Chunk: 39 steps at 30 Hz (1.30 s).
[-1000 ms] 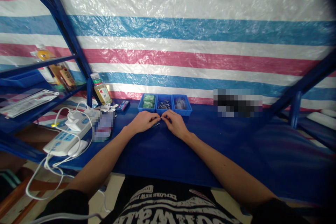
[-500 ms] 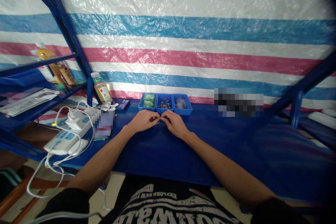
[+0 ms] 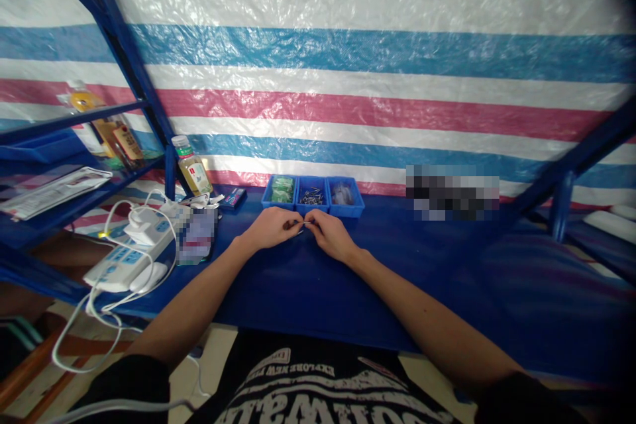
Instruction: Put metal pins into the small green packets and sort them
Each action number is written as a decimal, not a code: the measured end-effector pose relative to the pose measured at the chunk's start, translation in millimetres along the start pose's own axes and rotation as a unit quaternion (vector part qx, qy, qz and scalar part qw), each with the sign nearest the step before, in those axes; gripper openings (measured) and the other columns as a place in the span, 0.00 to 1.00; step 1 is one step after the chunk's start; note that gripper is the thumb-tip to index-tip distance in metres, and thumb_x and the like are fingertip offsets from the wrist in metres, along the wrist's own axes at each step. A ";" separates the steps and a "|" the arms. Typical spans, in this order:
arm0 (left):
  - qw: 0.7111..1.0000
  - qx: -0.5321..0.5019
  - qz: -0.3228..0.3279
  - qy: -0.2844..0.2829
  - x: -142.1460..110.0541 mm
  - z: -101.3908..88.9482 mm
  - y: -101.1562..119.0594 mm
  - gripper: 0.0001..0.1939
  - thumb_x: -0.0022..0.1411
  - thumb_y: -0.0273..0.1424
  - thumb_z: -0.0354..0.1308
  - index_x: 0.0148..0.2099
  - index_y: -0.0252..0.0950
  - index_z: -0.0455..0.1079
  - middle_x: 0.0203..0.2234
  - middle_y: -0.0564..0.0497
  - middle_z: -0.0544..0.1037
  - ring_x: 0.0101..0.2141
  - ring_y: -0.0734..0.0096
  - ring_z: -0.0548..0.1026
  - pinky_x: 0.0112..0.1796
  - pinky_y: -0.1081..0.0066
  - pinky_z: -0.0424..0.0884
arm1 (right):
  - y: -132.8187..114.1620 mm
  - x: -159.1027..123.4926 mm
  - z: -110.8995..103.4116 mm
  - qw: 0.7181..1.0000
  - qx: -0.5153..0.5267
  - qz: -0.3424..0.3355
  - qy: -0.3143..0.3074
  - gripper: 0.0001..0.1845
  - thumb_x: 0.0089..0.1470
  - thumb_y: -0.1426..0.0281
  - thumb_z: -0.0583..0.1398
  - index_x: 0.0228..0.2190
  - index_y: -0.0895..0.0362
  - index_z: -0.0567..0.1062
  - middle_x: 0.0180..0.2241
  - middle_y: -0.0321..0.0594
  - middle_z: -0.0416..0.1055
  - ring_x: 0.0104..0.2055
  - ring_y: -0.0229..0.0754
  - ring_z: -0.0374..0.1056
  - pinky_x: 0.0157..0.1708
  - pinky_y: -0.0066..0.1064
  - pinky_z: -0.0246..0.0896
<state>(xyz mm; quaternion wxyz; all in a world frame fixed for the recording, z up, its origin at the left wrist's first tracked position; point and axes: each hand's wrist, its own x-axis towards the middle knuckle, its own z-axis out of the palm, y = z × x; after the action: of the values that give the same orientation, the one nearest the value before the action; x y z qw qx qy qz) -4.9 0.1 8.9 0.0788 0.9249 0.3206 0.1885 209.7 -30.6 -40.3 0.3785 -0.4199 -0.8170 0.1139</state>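
My left hand and my right hand rest on the blue table, fingertips pinched together on a small thin metal piece between them. Its exact shape is too small to make out. Just beyond my hands stand three small blue bins: the left bin holds green pieces, the middle bin holds small dark metal parts, and the right bin holds pale clear items.
A bottle with a green cap stands at the table's back left by a blue shelf post. A white power strip with plugs and cables lies at left. A striped tarp hangs behind.
My hands stay pinched together on the small piece; they have barely shifted, slightly farther from me.
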 end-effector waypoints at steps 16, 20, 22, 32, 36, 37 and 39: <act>1.000 0.000 -0.001 -0.004 -0.1 -4.1 2.2 0.12 0.68 0.34 0.53 0.37 0.37 0.76 0.25 0.53 0.76 0.26 0.72 0.71 0.31 0.73 0.61 | -2.5 -0.4 -1.5 1.000 -0.001 0.005 -0.008 0.06 0.67 0.72 0.55 0.45 0.52 0.67 0.40 0.39 0.74 0.41 0.45 0.71 0.44 0.32 0.62; 1.000 0.007 0.004 -0.002 0.2 -5.0 2.9 0.11 0.68 0.34 0.53 0.37 0.37 0.75 0.25 0.53 0.76 0.26 0.72 0.71 0.31 0.73 0.60 | -1.5 0.1 -0.3 1.000 -0.007 0.012 -0.007 0.05 0.68 0.72 0.53 0.42 0.51 0.68 0.39 0.39 0.73 0.41 0.45 0.71 0.43 0.32 0.62; 1.000 0.008 0.006 -0.001 0.2 -4.5 2.9 0.11 0.68 0.33 0.53 0.36 0.38 0.75 0.25 0.53 0.76 0.26 0.72 0.71 0.31 0.73 0.60 | -0.8 0.4 0.0 1.000 -0.006 0.011 -0.006 0.05 0.68 0.72 0.53 0.41 0.51 0.68 0.38 0.39 0.73 0.41 0.45 0.70 0.44 0.32 0.61; 1.000 0.003 0.010 0.011 -0.3 -1.9 -0.4 0.11 0.68 0.33 0.54 0.36 0.37 0.76 0.25 0.54 0.76 0.26 0.73 0.72 0.31 0.74 0.60 | 0.9 0.4 0.2 1.000 -0.005 0.005 -0.002 0.05 0.69 0.70 0.54 0.41 0.52 0.70 0.40 0.39 0.74 0.42 0.44 0.71 0.45 0.32 0.61; 1.000 0.003 0.013 0.015 -0.1 -1.3 -1.5 0.10 0.68 0.33 0.55 0.35 0.37 0.75 0.23 0.55 0.75 0.24 0.75 0.71 0.30 0.74 0.59 | 0.9 -0.2 1.8 1.000 0.015 -0.008 -0.005 0.06 0.67 0.72 0.54 0.45 0.52 0.68 0.40 0.39 0.74 0.41 0.46 0.71 0.43 0.32 0.62; 1.000 0.003 0.015 0.016 -0.1 -1.1 -1.5 0.10 0.68 0.33 0.55 0.35 0.37 0.75 0.23 0.55 0.75 0.24 0.75 0.70 0.30 0.74 0.59 | 1.1 -0.2 2.0 1.000 0.013 -0.008 -0.005 0.06 0.67 0.72 0.54 0.44 0.51 0.68 0.39 0.39 0.74 0.41 0.46 0.71 0.42 0.33 0.61; 1.000 0.004 0.020 0.019 -0.2 -0.9 -1.2 0.10 0.68 0.33 0.55 0.35 0.37 0.75 0.23 0.55 0.75 0.24 0.74 0.70 0.30 0.74 0.59 | 1.5 -0.2 2.0 1.000 0.010 -0.009 -0.005 0.05 0.67 0.73 0.53 0.42 0.51 0.68 0.38 0.39 0.73 0.40 0.46 0.71 0.41 0.33 0.61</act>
<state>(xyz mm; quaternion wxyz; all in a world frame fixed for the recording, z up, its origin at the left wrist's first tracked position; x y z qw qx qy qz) -6.0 1.0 9.3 0.0655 0.9278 0.3038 0.2065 209.3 -29.6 -42.5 0.3796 -0.4085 -0.8212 0.1210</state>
